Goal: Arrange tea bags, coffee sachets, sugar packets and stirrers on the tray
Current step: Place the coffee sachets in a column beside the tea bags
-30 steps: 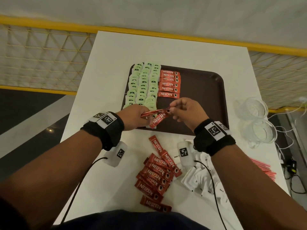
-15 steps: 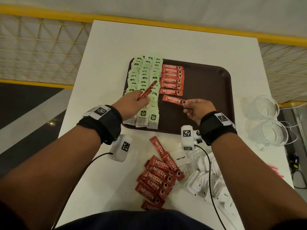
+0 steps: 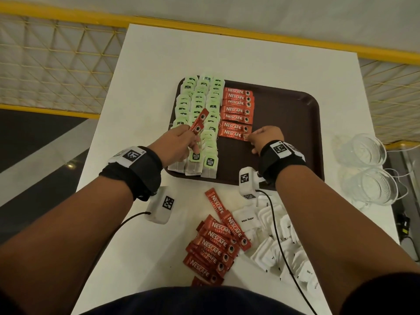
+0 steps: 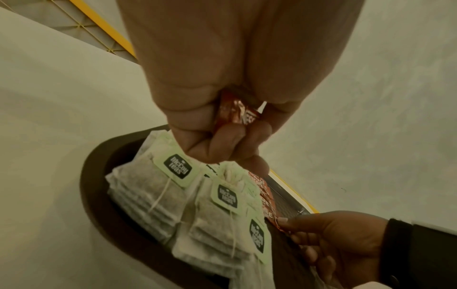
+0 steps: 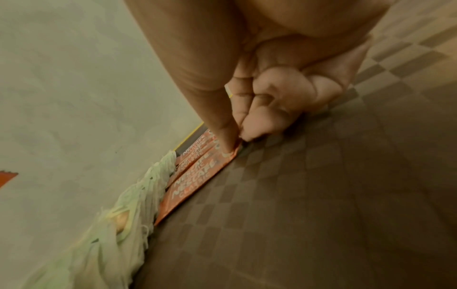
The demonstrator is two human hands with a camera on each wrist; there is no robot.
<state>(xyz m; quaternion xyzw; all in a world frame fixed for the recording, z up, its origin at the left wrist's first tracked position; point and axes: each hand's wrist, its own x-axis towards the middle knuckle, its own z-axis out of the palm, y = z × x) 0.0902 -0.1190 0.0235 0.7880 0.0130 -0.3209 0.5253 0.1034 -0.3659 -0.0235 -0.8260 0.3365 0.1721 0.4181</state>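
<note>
A brown tray [image 3: 295, 114] holds three columns of green-tagged tea bags [image 3: 200, 103] and, beside them, a column of red coffee sachets [image 3: 237, 110]. My right hand [image 3: 249, 138] pinches the right end of the nearest sachet [image 3: 231, 134], which lies flat at the near end of that column; the right wrist view shows thumb and forefinger on that sachet [image 5: 195, 187]. My left hand [image 3: 193, 138] grips another red sachet [image 3: 200, 121], tilted up above the tea bags. In the left wrist view its fingers curl round that sachet [image 4: 237, 113] over the tea bags [image 4: 173, 187].
Loose coffee sachets [image 3: 216, 244] are piled on the white table [image 3: 147, 87] in front of the tray, with white sugar packets [image 3: 279, 246] to their right. Two glass cups [image 3: 363, 151] stand at the right edge. A yellow railing [image 3: 68, 21] borders the table.
My right hand took a sachet from my left hand, carried it onto the tray and laid it at the near end of the sachet column. My left hand moved over the tea bags, still holding its sachet.
</note>
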